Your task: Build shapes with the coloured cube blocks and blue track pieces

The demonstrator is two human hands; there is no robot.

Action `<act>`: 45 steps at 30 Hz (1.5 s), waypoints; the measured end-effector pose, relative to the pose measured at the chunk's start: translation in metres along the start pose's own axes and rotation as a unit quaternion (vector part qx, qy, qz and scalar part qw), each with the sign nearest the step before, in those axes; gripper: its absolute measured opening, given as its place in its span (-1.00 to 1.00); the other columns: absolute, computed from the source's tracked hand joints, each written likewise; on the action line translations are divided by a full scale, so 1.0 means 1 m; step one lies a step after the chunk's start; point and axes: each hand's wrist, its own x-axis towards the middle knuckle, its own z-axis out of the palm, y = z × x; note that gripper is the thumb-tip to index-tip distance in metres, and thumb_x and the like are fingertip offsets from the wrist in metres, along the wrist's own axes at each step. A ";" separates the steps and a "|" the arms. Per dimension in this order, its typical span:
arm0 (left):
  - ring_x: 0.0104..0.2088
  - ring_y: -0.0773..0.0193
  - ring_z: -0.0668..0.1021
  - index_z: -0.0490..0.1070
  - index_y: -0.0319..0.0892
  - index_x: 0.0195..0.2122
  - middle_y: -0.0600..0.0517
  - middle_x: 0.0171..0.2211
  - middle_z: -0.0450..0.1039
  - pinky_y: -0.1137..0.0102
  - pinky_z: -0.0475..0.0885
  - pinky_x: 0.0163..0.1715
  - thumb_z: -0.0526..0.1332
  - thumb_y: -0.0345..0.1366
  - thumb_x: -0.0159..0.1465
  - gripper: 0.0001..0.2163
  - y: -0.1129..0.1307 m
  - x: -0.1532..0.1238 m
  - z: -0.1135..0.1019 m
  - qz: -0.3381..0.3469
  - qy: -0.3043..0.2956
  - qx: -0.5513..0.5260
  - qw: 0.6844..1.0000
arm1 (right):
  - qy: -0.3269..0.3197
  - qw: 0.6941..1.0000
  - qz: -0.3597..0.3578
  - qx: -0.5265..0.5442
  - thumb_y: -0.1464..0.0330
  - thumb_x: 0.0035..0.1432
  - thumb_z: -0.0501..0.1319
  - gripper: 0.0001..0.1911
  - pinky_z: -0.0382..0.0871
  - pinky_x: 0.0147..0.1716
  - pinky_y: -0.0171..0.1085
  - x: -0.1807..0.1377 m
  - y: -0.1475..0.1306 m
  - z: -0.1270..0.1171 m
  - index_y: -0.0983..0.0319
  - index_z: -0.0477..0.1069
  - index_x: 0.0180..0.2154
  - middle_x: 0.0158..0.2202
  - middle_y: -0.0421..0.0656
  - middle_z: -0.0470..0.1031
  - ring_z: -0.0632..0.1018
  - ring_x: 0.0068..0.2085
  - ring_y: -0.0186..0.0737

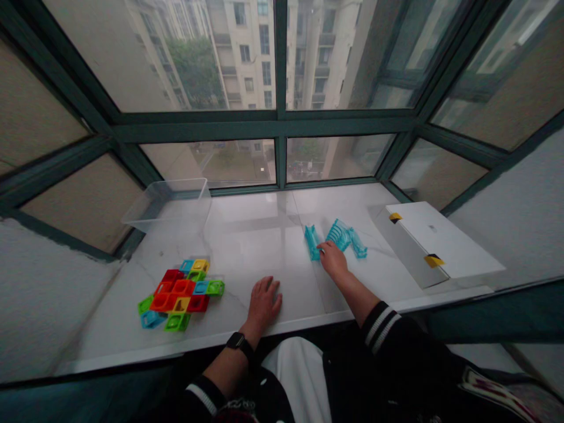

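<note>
A translucent teal plastic track piece (312,242) was located on the marble sill (247,226), just beside a ribbed teal piece (340,235) and a smaller teal section (359,248). Whether these parts were joined could not be determined. The right hand (333,261) was held in a narrow posture, with the fingers curled against the lower end of the track piece; whether that piece was gripped could not be told. The left hand (264,304) was laid open on the sill, with the fingers spread and nothing held. A black wristwatch (238,342) was worn on the left wrist.

The state of the work was as follows: a multicoloured cluster of interlocked plastic blocks (180,294) stood as one mass left of the left hand, while the teal parts lay apart from it. A clear plastic tub (170,205) was placed at the far end of the sill, and a white box (440,241) with yellow tape tabs (434,260) lay right of the teal parts. No object was seen between the right hand and the track piece.
</note>
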 end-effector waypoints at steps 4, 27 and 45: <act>0.26 -0.05 0.42 0.47 -0.07 0.18 -0.14 0.24 0.41 0.00 0.31 0.33 0.23 -0.26 0.36 -0.64 0.001 0.000 -0.001 -0.002 0.005 -0.002 1.000 | 0.000 1.000 -0.010 0.008 0.49 0.36 0.19 -0.70 0.41 0.06 -0.22 0.002 0.002 0.000 0.17 0.60 0.02 0.06 -0.06 0.58 0.58 0.02 -0.12; 0.10 0.06 0.53 0.38 -0.08 0.22 -0.09 0.09 0.50 0.11 0.45 0.18 0.28 -0.27 0.36 -0.60 0.035 0.056 0.003 -0.002 -0.030 -0.154 0.988 | 0.072 0.992 -0.071 0.077 0.51 0.30 0.21 -0.69 0.47 0.07 -0.15 0.000 0.015 0.008 0.14 0.64 -0.04 -0.03 -0.08 0.64 0.61 0.02 -0.08; -0.15 0.16 0.61 0.58 -0.06 -0.15 0.00 -0.17 0.63 0.35 0.40 -0.17 0.30 -0.19 0.38 -0.89 0.088 0.162 0.027 -0.039 -0.101 -0.092 0.990 | 0.073 0.989 -0.069 0.112 0.48 0.32 0.20 -0.72 0.47 0.08 -0.19 0.001 0.012 0.002 0.15 0.63 -0.04 -0.03 -0.09 0.64 0.62 -0.01 -0.14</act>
